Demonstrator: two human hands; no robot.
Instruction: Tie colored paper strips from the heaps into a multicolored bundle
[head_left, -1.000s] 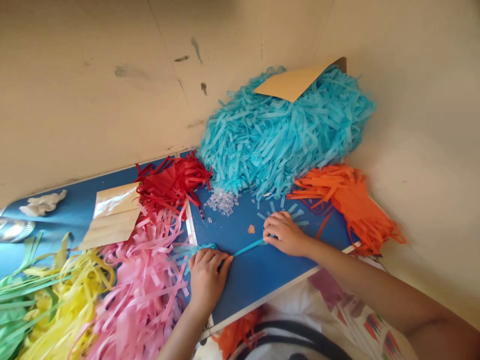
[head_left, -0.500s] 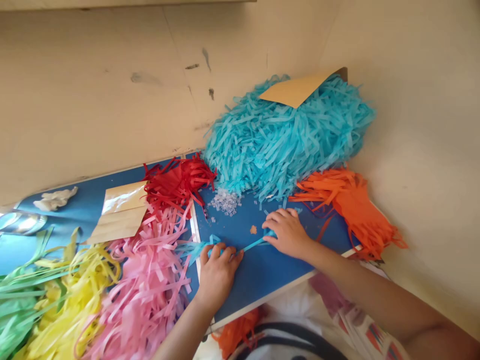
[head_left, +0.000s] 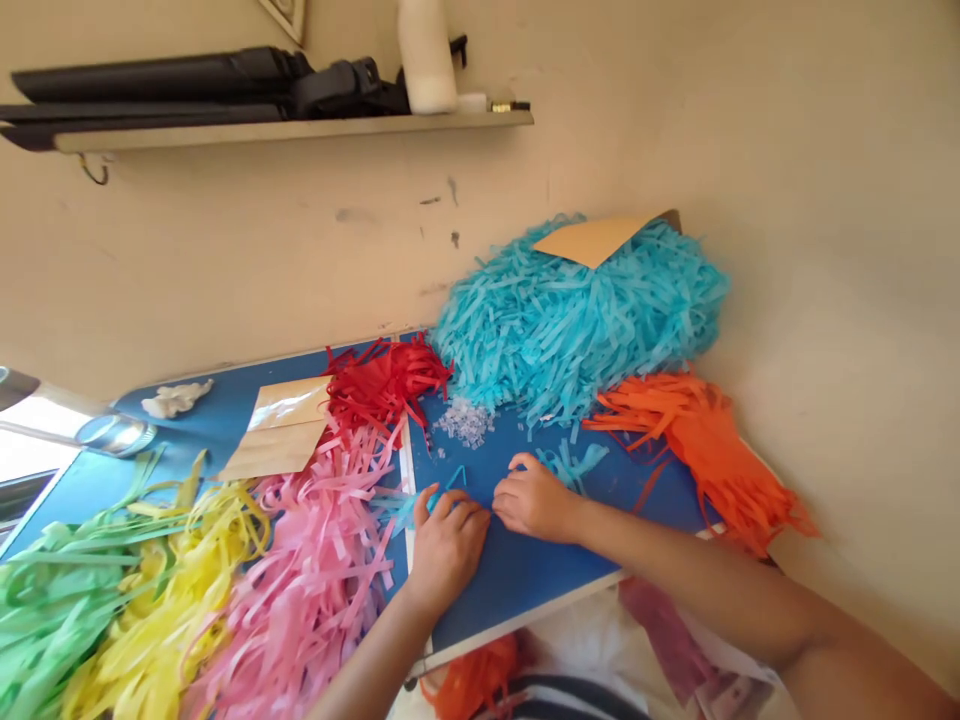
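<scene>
My left hand and my right hand rest close together on the blue table, knuckles almost touching. Both are closed on a light blue fringed paper piece whose strips fan out to the left of my left hand and past my right hand's far side. A big heap of light blue paper strips lies behind them against the wall, with a tan card on top.
Red strips, pink strips, yellow strips and green strips lie to the left; orange strips to the right. Small clear bits, a tan card, a shiny bowl and a wall shelf are in view.
My hands have come together, the right sliding left along the twisted blue paper toward the left. The camera has tilted up, bringing the shelf into view.
</scene>
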